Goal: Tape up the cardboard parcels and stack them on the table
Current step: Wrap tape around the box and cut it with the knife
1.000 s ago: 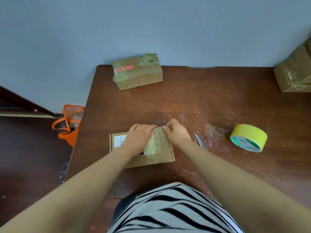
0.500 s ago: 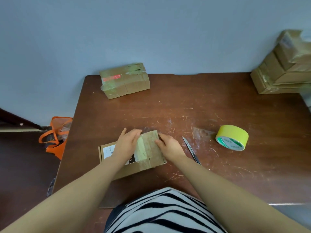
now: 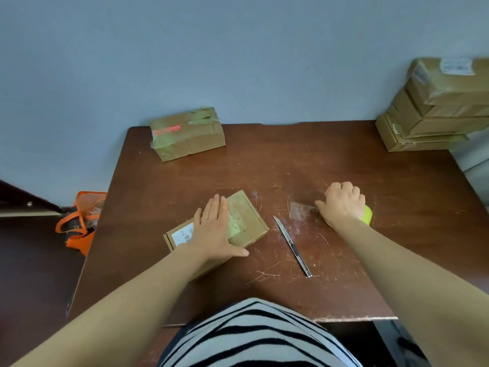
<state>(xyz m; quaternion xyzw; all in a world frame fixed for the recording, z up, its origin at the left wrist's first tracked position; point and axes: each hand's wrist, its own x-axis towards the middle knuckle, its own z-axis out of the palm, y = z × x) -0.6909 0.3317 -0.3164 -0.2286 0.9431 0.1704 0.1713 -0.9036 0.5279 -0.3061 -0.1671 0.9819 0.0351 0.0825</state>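
Cardboard parcel (image 3: 251, 221), flat, taped, round tape roll (image 3: 368, 214)

The surface (image 3: 344, 160) is showing reddish-brown with pale scratches, and the wall (image 3: 238, 62) is looking pale blue-grey. The near box (image 3: 251, 221) is showing tan cardboard with yellowish tape (image 3: 234, 224) and a white label (image 3: 182, 235), while the far box (image 3: 195, 140) is wearing a red strip (image 3: 168, 129) and greenish tape (image 3: 203, 116). The tape roll (image 3: 368, 214) is glowing yellow-green, the bag (image 3: 79, 226) orange, and the shirt (image 3: 251, 337) is showing black-and-white stripes.
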